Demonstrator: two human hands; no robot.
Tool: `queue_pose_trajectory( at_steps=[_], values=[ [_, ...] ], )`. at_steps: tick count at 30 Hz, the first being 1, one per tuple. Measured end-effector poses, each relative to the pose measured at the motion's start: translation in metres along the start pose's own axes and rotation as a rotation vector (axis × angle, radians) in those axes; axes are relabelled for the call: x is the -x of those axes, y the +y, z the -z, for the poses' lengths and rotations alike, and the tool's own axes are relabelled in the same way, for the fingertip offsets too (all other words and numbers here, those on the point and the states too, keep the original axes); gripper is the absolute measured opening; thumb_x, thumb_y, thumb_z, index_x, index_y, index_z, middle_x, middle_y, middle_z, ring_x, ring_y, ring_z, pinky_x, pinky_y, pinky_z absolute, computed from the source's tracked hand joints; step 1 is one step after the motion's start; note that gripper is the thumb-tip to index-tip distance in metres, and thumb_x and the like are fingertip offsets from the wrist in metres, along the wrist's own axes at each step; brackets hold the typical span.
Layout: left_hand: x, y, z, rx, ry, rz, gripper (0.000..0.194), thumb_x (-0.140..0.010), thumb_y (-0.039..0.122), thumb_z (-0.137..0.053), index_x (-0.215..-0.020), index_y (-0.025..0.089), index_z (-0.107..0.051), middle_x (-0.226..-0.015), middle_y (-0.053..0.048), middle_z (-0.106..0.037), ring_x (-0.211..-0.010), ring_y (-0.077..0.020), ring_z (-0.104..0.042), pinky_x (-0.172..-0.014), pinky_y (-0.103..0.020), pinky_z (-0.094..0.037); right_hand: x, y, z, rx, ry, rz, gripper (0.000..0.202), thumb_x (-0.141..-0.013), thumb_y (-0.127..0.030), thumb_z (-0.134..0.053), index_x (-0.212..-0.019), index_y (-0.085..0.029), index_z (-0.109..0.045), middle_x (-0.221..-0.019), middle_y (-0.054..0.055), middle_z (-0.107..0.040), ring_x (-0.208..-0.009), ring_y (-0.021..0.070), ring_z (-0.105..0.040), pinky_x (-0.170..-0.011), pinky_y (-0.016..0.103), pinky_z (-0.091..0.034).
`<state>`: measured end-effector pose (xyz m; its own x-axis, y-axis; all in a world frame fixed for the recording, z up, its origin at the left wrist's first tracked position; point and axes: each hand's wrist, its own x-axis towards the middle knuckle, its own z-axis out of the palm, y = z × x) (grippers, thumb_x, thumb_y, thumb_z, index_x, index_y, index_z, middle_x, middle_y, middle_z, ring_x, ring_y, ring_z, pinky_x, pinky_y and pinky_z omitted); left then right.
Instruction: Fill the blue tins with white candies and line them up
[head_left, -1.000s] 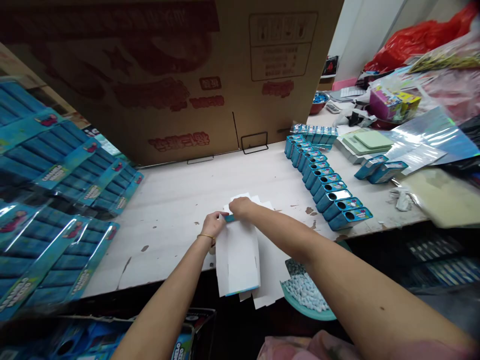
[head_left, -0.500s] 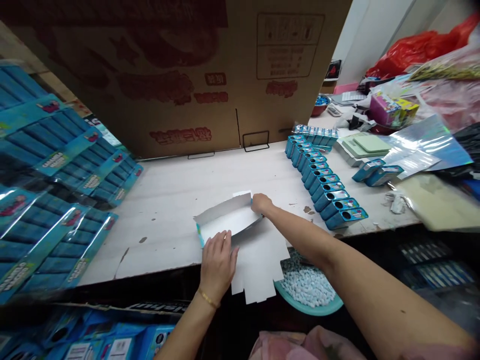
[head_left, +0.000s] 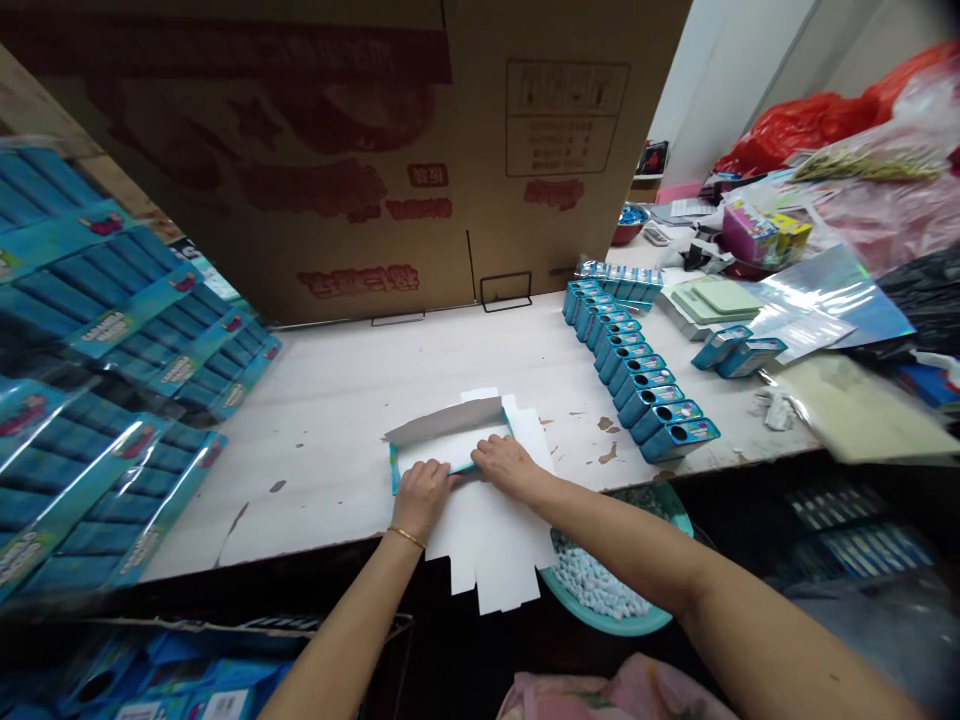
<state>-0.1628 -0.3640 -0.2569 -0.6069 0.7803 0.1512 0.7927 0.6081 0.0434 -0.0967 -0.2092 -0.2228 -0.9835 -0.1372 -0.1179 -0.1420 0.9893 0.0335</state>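
Note:
A shallow cardboard tray (head_left: pixel 450 412), white inside with blue outer edges, lies partly folded up on the table. Its far wall stands and leans, and its left end is raised. My left hand (head_left: pixel 424 497) grips the near wall toward the left corner, fingers over the edge. On the same wall, further right, my right hand (head_left: pixel 507 464) pinches the edge with its fingers inside the tray. Beneath the tray a flat white card blank (head_left: pixel 491 545) sticks out past the table's front edge.
A row of small blue boxes (head_left: pixel 637 385) with round holes stands to the right. A large carton (head_left: pixel 375 200) rises behind. Stacked filled blue trays (head_left: pixel 150 330) are at left. Below the table edge sits a turquoise basin (head_left: pixel 637 626) of pale pellets.
My right hand has moved from the tray's far right corner to the near wall, beside my left hand. The near wall is now folded up, and the far wall leans further inward.

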Motion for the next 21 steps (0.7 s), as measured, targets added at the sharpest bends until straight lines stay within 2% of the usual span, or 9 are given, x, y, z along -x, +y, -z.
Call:
queue_pose_trajectory(
  at_steps=[3,7,9,12,13,14,17,19,21],
  values=[
    [-0.004,0.002,-0.002,0.002,-0.111,0.024,0.039,-0.084,0.041,-0.029,-0.076,0.015,-0.058,-0.075,-0.008,-0.059,-0.075,-0.0204,-0.053,-0.063,-0.03,-0.038,-0.005,0.008,-0.011,-0.062,-0.028,0.009,0.015,-0.082,-0.028,-0.045,-0.091,-0.02,-0.054,-0.09,0.004,-0.058,-0.087,0.0175,-0.051,-0.063,0.027,-0.038],
    [-0.006,-0.002,0.009,0.089,-0.183,0.006,0.037,-0.084,0.039,-0.031,-0.074,0.016,-0.058,-0.077,-0.007,-0.059,-0.077,-0.0198,-0.053,-0.061,-0.029,-0.039,-0.008,0.016,0.002,-0.137,-0.129,-0.001,0.014,-0.078,-0.029,-0.049,-0.085,-0.02,-0.059,-0.087,0.003,-0.06,-0.079,0.016,-0.054,-0.059,0.025,-0.036],
    [-0.007,-0.01,0.021,0.142,-0.069,0.021,0.039,-0.085,0.036,-0.029,-0.071,0.016,-0.059,-0.079,-0.008,-0.059,-0.08,-0.0189,-0.052,-0.068,-0.029,-0.039,-0.01,0.018,0.017,-0.156,-0.112,0.059,0.019,-0.077,-0.034,-0.052,-0.083,-0.019,-0.06,-0.086,0.004,-0.06,-0.081,0.0167,-0.054,-0.063,0.026,-0.037],
    [-0.017,-0.03,0.041,0.167,0.216,0.222,0.039,-0.085,0.036,-0.027,-0.088,0.017,-0.061,-0.095,-0.01,-0.058,-0.091,-0.021,-0.05,-0.079,-0.033,-0.037,-0.023,0.025,0.04,-0.132,0.159,0.068,0.031,-0.077,-0.041,-0.051,-0.098,-0.019,-0.056,-0.099,0.007,-0.056,-0.094,0.0191,-0.048,-0.074,0.029,-0.036],
    [-0.024,-0.039,0.046,0.185,0.254,0.299,0.039,-0.084,0.036,-0.027,-0.097,0.017,-0.059,-0.103,-0.01,-0.057,-0.096,-0.0218,-0.049,-0.081,-0.033,-0.037,-0.03,0.029,0.045,-0.099,0.235,0.029,0.033,-0.078,-0.039,-0.051,-0.103,-0.018,-0.053,-0.103,0.008,-0.054,-0.096,0.0198,-0.046,-0.076,0.031,-0.036],
    [-0.033,-0.047,0.051,0.226,0.222,0.349,0.04,-0.084,0.036,-0.027,-0.101,0.017,-0.058,-0.107,-0.01,-0.056,-0.098,-0.0218,-0.049,-0.082,-0.033,-0.036,-0.037,0.033,0.047,-0.054,0.259,-0.02,0.031,-0.08,-0.034,-0.05,-0.105,-0.017,-0.052,-0.103,0.01,-0.054,-0.096,0.0201,-0.046,-0.076,0.032,-0.036],
    [-0.054,-0.068,0.053,0.373,-0.174,0.402,0.047,-0.081,0.041,-0.025,-0.087,0.015,-0.064,-0.094,-0.009,-0.064,-0.089,-0.0215,-0.056,-0.075,-0.029,-0.04,-0.049,0.044,0.041,0.081,0.083,0.03,0.018,-0.081,-0.013,-0.042,-0.092,-0.013,-0.056,-0.089,0.01,-0.057,-0.085,0.0186,-0.05,-0.071,0.031,-0.036],
    [-0.058,-0.075,0.048,0.463,-0.377,0.317,0.046,-0.077,0.045,-0.03,-0.084,0.016,-0.065,-0.092,-0.008,-0.066,-0.087,-0.0207,-0.057,-0.074,-0.027,-0.041,-0.047,0.051,0.032,0.115,-0.015,0.18,0.021,-0.08,-0.007,-0.039,-0.088,-0.013,-0.058,-0.087,0.01,-0.058,-0.083,0.0176,-0.051,-0.07,0.03,-0.037],
    [-0.056,-0.078,0.04,0.518,-0.423,0.199,0.041,-0.072,0.044,-0.04,-0.096,0.018,-0.062,-0.103,-0.006,-0.063,-0.095,-0.0192,-0.055,-0.08,-0.024,-0.039,-0.042,0.058,0.025,0.074,-0.018,0.268,0.02,-0.081,-0.015,-0.04,-0.09,-0.013,-0.058,-0.097,0.01,-0.056,-0.088,0.0183,-0.05,-0.071,0.03,-0.037]
  ],
)
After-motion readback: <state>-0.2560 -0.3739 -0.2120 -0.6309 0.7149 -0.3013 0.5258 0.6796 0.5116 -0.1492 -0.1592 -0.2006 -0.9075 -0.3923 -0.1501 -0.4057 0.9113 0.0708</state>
